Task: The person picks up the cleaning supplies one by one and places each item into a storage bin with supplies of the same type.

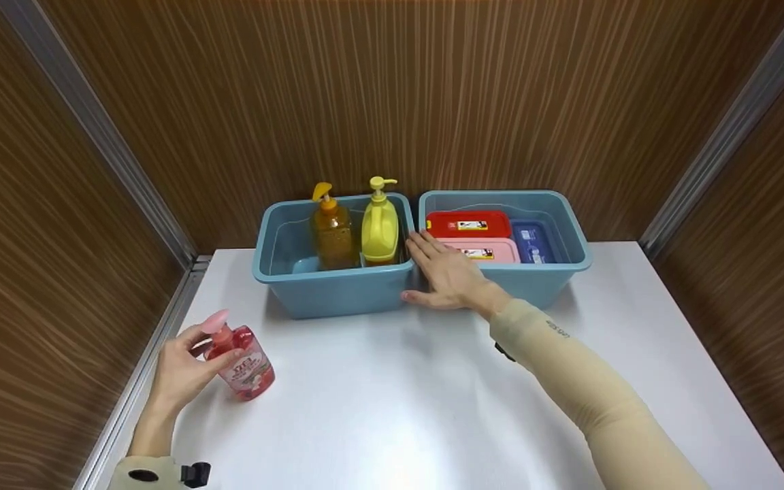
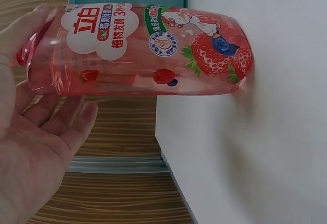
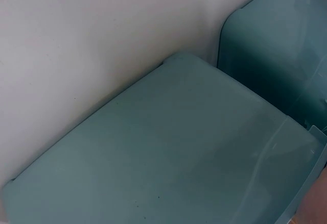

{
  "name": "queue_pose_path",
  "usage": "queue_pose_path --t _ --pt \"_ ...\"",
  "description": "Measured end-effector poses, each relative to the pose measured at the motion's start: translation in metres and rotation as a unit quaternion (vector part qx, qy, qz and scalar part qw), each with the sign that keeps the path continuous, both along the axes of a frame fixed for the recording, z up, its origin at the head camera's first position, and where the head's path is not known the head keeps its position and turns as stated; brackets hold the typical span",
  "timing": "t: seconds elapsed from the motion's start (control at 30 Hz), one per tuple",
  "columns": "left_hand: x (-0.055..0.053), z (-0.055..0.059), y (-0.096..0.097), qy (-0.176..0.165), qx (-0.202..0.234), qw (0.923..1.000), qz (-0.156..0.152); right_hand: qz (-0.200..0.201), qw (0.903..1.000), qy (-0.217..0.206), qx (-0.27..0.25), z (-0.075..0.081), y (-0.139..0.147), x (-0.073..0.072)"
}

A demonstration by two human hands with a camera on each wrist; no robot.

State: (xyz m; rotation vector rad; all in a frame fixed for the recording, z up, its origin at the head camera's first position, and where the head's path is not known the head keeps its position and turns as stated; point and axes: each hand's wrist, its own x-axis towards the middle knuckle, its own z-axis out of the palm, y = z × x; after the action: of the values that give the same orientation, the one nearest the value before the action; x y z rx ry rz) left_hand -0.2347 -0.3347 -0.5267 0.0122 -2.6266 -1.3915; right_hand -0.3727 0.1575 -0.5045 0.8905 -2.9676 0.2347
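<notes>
My left hand grips a pink pump bottle around its upper part, thumb on the near side. The bottle leans over the table at the left, and its strawberry label faces the left wrist camera. At the middle back, my right hand rests with straight fingers over the front left rim of the right blue bin, fingertips close to the left bin. In the right wrist view, the bin's outer wall fills most of the picture, with only a bit of hand at the edge.
Inside the left bin stand an amber pump bottle and a yellow pump bottle. The right bin holds a red-lidded pack, a pink one and a dark blue one. Wood-grain panels enclose the white table.
</notes>
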Motion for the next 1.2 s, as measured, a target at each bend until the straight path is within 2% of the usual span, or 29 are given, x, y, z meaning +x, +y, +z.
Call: queue_pose_path --t 0.23,0.6,0.9,1.2 --pt "0.0 -0.006 -0.001 0.016 0.009 0.9998 0.008 0.002 1.0 0.008 0.004 0.0 0.0 0.0" --pt "0.011 -0.018 0.001 0.076 0.01 0.997 0.006 0.002 1.0 0.001 -0.001 0.0 -0.001 -0.001" --pt "0.017 -0.025 0.006 0.116 0.032 0.9922 0.034 0.002 1.0 0.001 0.0 -0.001 0.0 -0.001" --pt "0.021 -0.026 0.011 0.122 0.058 0.989 0.062 0.0 1.0 -0.002 0.007 0.001 -0.001 -0.001"
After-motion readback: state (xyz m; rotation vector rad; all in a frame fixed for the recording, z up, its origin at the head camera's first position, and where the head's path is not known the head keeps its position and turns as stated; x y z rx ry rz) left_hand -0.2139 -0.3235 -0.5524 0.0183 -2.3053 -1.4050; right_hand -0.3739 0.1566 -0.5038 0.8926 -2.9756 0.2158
